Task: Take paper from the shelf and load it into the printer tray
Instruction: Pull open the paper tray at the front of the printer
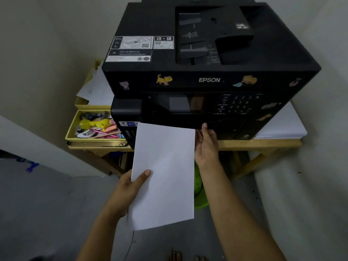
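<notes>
Head view: left hand (pixel 130 187) pinches paper (pixel 165 176) (thumb on top); right hand (pixel 206 146), open, touches its right edge below printer (pixel 207 80).

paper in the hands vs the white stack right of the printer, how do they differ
The paper in the hands is held up in the air, tilted, and looks thin; the white stack lies flat on the wooden table and is visibly thick. The left hand pinches the held paper; nothing touches the stack. Both are plain white.

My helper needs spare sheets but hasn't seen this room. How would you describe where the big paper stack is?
Find the black printer on the wooden table. At its right sits the white paper stack, thick and neatly squared, unlike the loose sheets at the left.
</notes>
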### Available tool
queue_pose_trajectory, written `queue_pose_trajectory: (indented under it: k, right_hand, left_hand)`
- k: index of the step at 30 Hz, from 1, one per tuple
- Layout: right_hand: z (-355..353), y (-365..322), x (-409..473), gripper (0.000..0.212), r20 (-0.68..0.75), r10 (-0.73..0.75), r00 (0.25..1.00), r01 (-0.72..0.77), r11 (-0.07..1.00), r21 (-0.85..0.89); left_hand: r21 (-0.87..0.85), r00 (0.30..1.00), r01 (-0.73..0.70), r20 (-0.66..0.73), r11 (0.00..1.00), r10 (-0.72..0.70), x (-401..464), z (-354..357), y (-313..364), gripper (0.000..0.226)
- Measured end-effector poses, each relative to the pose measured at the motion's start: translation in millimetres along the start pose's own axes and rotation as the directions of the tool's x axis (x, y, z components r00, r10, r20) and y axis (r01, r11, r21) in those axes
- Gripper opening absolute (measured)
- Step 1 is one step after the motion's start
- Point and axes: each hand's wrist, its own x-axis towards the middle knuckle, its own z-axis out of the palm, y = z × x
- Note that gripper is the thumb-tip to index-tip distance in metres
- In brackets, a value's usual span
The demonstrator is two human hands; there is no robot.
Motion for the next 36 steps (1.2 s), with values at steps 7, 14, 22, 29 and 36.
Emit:
queue_pose_trajectory:
  k: [7,14,22,29,36]
  right_hand:
    - [-2.5,2.4,6.0,0.038,0.015,0.0,1.0,0.0,0.999,-0.041]
    - [-10.3,15.0,19.2,0.061,-0.111,-0.042,0.993,0.011,0.965,-0.261]
    - [-19.4,6.9,9.1,0.048,-0.069,-0.136,0.988,0.105,0.934,-0.343]
    - [-44.6,-28.1,-20.7,0.028,0.276,-0.604,0.747,0.482,0.206,-0.852]
    - [-60.6,-82.2,0.6,0.033,0.738,-0.389,0.552,0.55,-0.495,-0.673]
  left_hand:
    - [-0.025,1.0,-0.001,0.016,1.0,0.001,1.4,-1.4,0.4,0.023]
    - [-0.023,0.999,0.005,0.037,1.0,-0.004,1.0,-5.5,0.0,0.027]
    - [-0.007,0.999,0.013,0.033,1.0,-0.013,-10.1,-13.2,1.4,0.033]
    - [0.246,0.997,-0.075,0.049,0.966,0.065,-17.8,-18.4,22.6,0.027]
    - [0.733,0.934,-0.351,0.317,0.583,0.163,4.9,-12.1,49.4,0.033]
